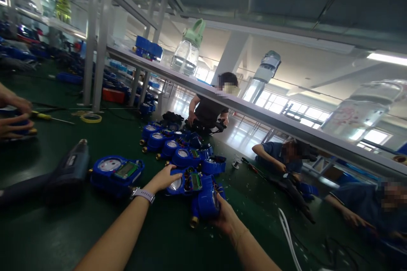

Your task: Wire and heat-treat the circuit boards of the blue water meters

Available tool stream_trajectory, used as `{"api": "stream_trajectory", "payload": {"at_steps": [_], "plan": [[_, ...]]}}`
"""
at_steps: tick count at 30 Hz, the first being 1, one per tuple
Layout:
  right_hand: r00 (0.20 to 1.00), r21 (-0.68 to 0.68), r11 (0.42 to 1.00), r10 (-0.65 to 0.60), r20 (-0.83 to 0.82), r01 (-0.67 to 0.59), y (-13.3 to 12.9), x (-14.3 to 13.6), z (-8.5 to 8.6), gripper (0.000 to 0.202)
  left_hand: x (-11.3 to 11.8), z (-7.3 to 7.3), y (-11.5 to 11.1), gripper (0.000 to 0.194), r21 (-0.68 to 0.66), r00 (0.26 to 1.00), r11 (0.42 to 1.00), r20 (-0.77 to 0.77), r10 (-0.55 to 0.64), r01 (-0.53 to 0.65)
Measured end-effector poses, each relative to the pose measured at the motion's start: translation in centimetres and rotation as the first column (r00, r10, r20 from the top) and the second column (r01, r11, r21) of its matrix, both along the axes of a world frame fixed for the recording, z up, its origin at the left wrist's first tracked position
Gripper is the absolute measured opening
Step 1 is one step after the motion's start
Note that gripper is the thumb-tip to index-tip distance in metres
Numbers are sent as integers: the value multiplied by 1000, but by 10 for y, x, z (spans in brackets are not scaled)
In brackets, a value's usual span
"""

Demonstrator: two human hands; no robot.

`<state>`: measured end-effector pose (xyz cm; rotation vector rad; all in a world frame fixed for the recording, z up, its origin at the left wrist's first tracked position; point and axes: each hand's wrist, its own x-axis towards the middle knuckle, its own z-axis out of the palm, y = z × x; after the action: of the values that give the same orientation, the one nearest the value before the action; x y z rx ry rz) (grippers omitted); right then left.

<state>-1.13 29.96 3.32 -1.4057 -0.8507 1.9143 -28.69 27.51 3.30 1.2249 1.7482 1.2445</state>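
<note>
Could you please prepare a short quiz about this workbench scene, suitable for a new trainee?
1. True or false: the right hand holds a screwdriver.

2. Which colour is the lid of the handled bottle on the shelf?
a) orange
b) green
c) black

3. What is the left hand touching?

Key:
1. False; it holds a blue water meter.
2. b
3. Another blue water meter, one with a display.

Left arm (122,228) stretched forward | left hand (163,179) held palm-down | right forearm (251,245) angled inward | right hand (226,216) curled, partly hidden
</note>
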Motion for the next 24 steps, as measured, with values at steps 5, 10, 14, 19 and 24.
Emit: {"api": "stream_trajectory", "payload": {"at_steps": [5,10,14,19,24], "plan": [[999,-81,996,-40,-13,39,1,7,-1,53,-5,6,0,68,-53,989,997,139,-43,51],[997,-99,994,-45,-61,39,2,6,-1,52,-2,6,-17,75,-143,959,982,272,-83,125],[996,-88,996,-40,-81,33,5,3,-3,49,11,-2,-45,80,-119,944,985,320,-82,126],[1000,-53,999,-2,-28,0,6,-4,1,38,22,-26,-90,83,-20,944,1000,329,11,-5],[991,-5,994,107,78,-107,-11,-5,14,33,25,-43,-137,86,50,921,990,375,103,-131]]}}
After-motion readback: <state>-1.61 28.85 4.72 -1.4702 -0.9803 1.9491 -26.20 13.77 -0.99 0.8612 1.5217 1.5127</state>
